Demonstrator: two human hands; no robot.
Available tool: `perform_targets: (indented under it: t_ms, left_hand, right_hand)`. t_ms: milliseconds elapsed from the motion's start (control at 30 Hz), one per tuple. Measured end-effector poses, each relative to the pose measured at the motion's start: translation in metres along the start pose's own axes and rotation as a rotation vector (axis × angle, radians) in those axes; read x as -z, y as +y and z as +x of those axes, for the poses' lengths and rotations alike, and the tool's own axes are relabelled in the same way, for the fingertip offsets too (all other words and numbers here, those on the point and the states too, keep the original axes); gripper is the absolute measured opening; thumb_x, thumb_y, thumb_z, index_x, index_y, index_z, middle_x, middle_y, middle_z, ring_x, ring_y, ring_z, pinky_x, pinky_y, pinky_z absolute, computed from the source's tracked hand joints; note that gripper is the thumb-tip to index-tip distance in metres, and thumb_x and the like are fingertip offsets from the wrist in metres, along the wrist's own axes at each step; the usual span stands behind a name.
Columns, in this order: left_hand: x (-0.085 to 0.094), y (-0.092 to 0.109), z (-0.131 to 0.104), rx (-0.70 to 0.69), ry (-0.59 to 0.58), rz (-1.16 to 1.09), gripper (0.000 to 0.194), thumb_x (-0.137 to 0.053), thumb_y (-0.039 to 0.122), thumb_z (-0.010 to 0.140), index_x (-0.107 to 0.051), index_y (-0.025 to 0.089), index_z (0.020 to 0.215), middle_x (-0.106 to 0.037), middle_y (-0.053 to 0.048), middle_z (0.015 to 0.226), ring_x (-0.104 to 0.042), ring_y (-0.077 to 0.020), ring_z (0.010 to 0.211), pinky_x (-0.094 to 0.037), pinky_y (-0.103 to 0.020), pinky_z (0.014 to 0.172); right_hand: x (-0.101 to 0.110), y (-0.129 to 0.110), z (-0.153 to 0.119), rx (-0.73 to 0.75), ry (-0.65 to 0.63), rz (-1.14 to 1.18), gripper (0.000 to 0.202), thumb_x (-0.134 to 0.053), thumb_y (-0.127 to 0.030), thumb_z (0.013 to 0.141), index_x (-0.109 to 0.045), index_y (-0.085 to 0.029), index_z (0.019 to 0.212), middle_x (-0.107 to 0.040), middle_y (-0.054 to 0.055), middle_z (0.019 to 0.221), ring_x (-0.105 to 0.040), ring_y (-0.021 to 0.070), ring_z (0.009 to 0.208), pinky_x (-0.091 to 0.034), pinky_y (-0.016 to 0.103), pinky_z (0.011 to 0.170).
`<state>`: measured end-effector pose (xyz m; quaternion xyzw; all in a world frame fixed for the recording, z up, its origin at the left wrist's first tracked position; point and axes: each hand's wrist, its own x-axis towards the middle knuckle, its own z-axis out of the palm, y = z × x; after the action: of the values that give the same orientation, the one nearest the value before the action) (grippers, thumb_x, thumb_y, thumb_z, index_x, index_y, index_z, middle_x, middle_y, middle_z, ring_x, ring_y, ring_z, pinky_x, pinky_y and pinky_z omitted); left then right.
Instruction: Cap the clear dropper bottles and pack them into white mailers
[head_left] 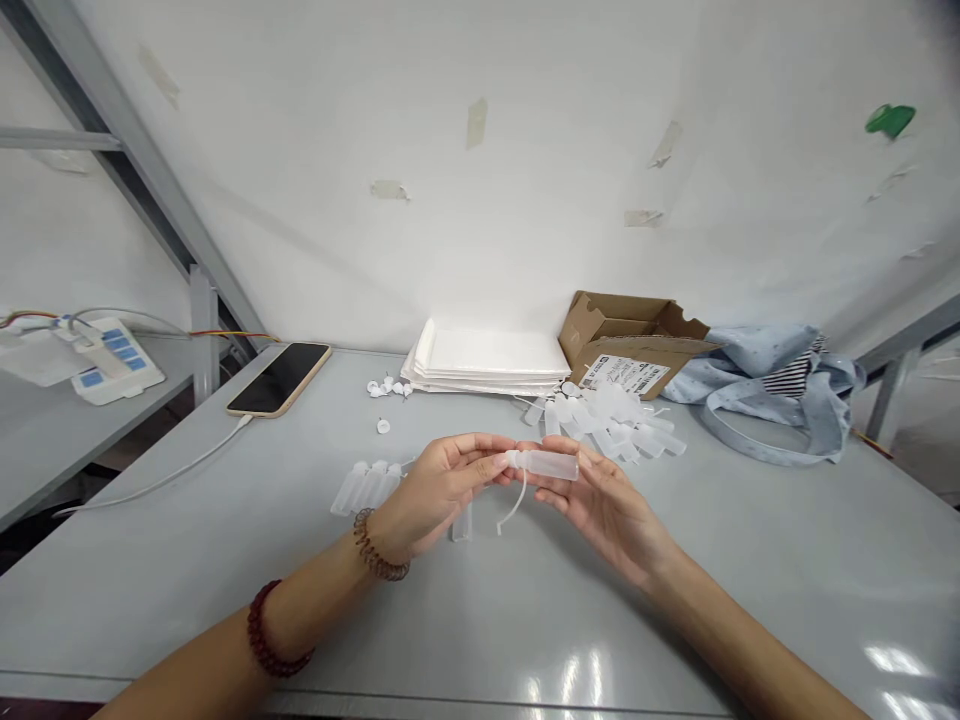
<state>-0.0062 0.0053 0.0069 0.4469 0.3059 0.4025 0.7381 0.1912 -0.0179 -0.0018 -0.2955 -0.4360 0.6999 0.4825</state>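
Note:
A small frosted bottle lies sideways between my hands, with a thin white strip hanging from its neck. My left hand pinches the white neck end. Around the bottle's body are the fingers of my right hand, supporting it from the right. Several similar bottles lie in a row left of my left hand, and another bottle is partly hidden beneath it. Beyond my right hand is a pile of frosted bottles. Small white round pieces sit behind my left hand, with one piece apart.
A stack of white envelopes and an open cardboard box stand by the wall. A phone with a cable lies at the left. Light-blue cloth is at the right. A power strip rests on the left surface.

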Motion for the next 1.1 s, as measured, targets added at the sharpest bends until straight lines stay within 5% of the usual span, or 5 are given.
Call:
perform_targets:
  t_ms: [267, 467, 800, 967, 1100]
  left_hand:
    - [0.007, -0.005, 0.002, -0.016, 0.085, 0.128, 0.021, -0.071, 0.029, 0.076, -0.069, 0.016, 0.093, -0.069, -0.003, 0.084, -0.062, -0.0147, 0.082, -0.046, -0.032, 0.085]
    - [0.005, -0.003, 0.002, -0.129, 0.107, 0.344, 0.02, -0.069, 0.028, 0.077, -0.068, 0.015, 0.092, -0.069, -0.006, 0.092, -0.063, -0.0193, 0.087, -0.051, -0.031, 0.079]
    - [-0.003, 0.017, -0.017, -0.408, 0.024, 0.407, 0.012, -0.069, 0.014, 0.075, -0.072, 0.022, 0.084, -0.065, -0.005, 0.091, -0.06, -0.018, 0.087, -0.053, -0.027, 0.073]
    - [-0.006, 0.033, -0.034, -0.444, 0.016, 0.45, 0.017, -0.072, 0.015, 0.072, -0.074, 0.029, 0.081, -0.066, -0.004, 0.084, -0.061, -0.0168, 0.073, -0.051, -0.024, 0.057]
    - [-0.006, 0.036, -0.041, -0.433, 0.02, 0.409, 0.015, -0.076, 0.022, 0.069, -0.075, 0.034, 0.079, -0.066, -0.005, 0.077, -0.059, -0.0179, 0.066, -0.052, -0.027, 0.053]
  right_hand:
    - [0.002, 0.001, 0.0, 0.103, 0.094, -0.308, 0.027, -0.051, -0.04, 0.089, -0.065, -0.021, 0.103, -0.069, 0.008, 0.101, -0.066, 0.0212, 0.09, -0.049, 0.038, 0.084]
    - [0.0, 0.0, -0.004, 0.189, 0.19, -0.597, 0.024, -0.054, -0.037, 0.089, -0.066, -0.023, 0.104, -0.07, 0.004, 0.085, -0.064, 0.0179, 0.082, -0.05, 0.035, 0.081]
    - [-0.02, -0.012, -0.02, 0.453, 0.189, -0.789, 0.022, -0.056, -0.025, 0.088, -0.067, -0.03, 0.106, -0.074, 0.0, 0.083, -0.066, 0.0154, 0.066, -0.057, 0.029, 0.064]
    - [-0.036, -0.022, -0.029, 0.67, 0.153, -0.864, 0.027, -0.06, -0.029, 0.086, -0.063, -0.038, 0.111, -0.073, 0.001, 0.1, -0.066, 0.016, 0.053, -0.057, 0.03, 0.048]
    - [-0.041, -0.026, -0.041, 0.699, 0.173, -0.997, 0.035, -0.062, -0.028, 0.084, -0.058, -0.042, 0.116, -0.072, 0.002, 0.1, -0.071, 0.0246, 0.066, -0.061, 0.037, 0.052]
